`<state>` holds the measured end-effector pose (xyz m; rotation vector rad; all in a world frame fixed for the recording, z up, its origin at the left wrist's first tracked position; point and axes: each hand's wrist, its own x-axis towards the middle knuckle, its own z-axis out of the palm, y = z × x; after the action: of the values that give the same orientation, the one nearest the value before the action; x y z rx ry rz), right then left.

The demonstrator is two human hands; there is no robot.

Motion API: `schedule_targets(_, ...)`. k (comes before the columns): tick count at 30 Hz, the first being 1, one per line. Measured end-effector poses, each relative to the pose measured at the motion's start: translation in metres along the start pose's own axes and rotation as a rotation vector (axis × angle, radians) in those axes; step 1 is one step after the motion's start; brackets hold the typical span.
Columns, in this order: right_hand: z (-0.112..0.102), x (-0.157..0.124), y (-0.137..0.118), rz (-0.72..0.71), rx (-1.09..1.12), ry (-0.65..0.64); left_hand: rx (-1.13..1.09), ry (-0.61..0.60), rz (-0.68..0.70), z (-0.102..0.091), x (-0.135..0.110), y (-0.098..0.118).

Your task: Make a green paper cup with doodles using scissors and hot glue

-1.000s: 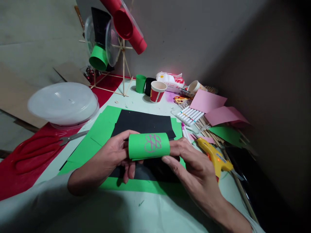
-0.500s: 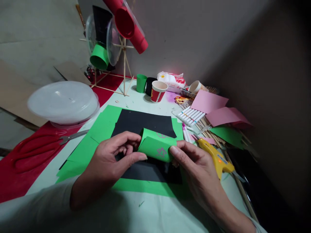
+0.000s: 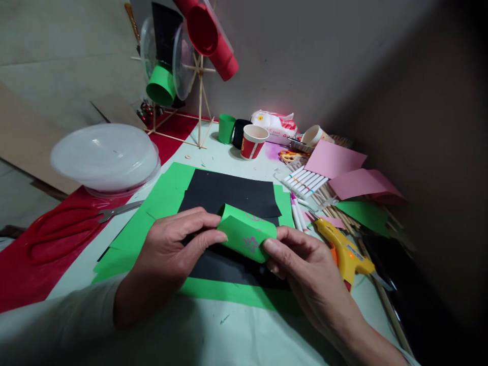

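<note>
Left hand [image 3: 163, 264]: thumb and index finger pinching the left end of a green paper roll [image 3: 244, 234], right by its open edge
Right hand [image 3: 310, 267]: pinching the other end, thumb on the near side, fingers tucked behind so I can't make out all of them
Roll: strung between both hands over the black sheets [image 3: 232, 193], kinda tilted with its right end lower; paper edge overlapping on the near side, pinkish doodles on the outside
Paper pile: black sheets sitting on green sheets [image 3: 152, 213], all on a pale tabletop [image 3: 229, 330]
Glue gun [image 3: 343, 251]: yellow, lying just past the right hand, little orange light showing on it
Pens: two loose markers [image 3: 298, 213] near the gun's nozzle, plus a clear case of white markers [image 3: 307, 183] a bit farther back
Right-side clutter: pink sheets [image 3: 335, 160] and wooden sticks [image 3: 346, 218], pretty jumbled
Scissors: big red-handled scissors [image 3: 68, 229] off to the left, mostly on a red strip [image 3: 23, 284], blades aimed at the paper pile
Plastic: cloudy rounded covers [image 3: 102, 152] behind the scissors
Cups: red-and-white paper cup [image 3: 253, 147] near a green cup [image 3: 226, 129], beyond the pile
Back: stick frame [image 3: 200, 101] with clear discs [image 3: 183, 66], a green tube [image 3: 161, 86] and red tubes [image 3: 224, 63] up top
</note>
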<state>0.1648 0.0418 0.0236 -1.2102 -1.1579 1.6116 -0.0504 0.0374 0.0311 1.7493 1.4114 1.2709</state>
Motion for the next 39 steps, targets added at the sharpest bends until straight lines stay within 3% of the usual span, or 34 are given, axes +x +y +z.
schedule_targets(4, 0.001, 0.001, 0.0, -0.019, -0.01, 0.018, -0.023, -0.006, -0.001, -0.001, -0.001, -0.001)
schedule_targets(10, 0.001, 0.0, -0.003, -0.082, -0.135, 0.001, -0.163, -0.006, -0.206, -0.005, 0.0, 0.001)
schedule_targets(13, 0.002, -0.001, -0.006, -0.133, -0.237, -0.006, -0.228, -0.037, -0.205, -0.004, 0.004, 0.001)
schedule_targets(16, 0.002, -0.001, -0.007, -0.151, -0.288, -0.029, -0.137, -0.02, -0.091, -0.004, 0.007, 0.0)
schedule_targets(20, 0.002, -0.002, -0.007, -0.209, -0.414, -0.065, 0.134, 0.0, 0.202, -0.01, 0.008, 0.001)
schedule_targets(23, 0.0, -0.005, -0.008, -0.373, -0.576, -0.013, 0.219, 0.014, 0.276, -0.014, 0.009, 0.002)
schedule_targets(26, -0.002, -0.011, -0.01, -0.64, -0.712, 0.011, 0.22, 0.094, 0.178, -0.015, 0.015, 0.002)
schedule_targets(29, -0.002, -0.015, -0.01, -0.8, -0.722, -0.092, 0.08, 0.064, -0.001, -0.015, 0.022, 0.0)
schedule_targets(33, 0.003, -0.014, -0.007, -0.8, -0.695, -0.147, -0.165, -0.09, -0.26, -0.012, 0.026, -0.004)
schedule_targets(39, 0.002, -0.007, -0.008, -0.718, -0.619, 0.134, -0.331, -0.299, -0.327, -0.005, 0.016, -0.01)
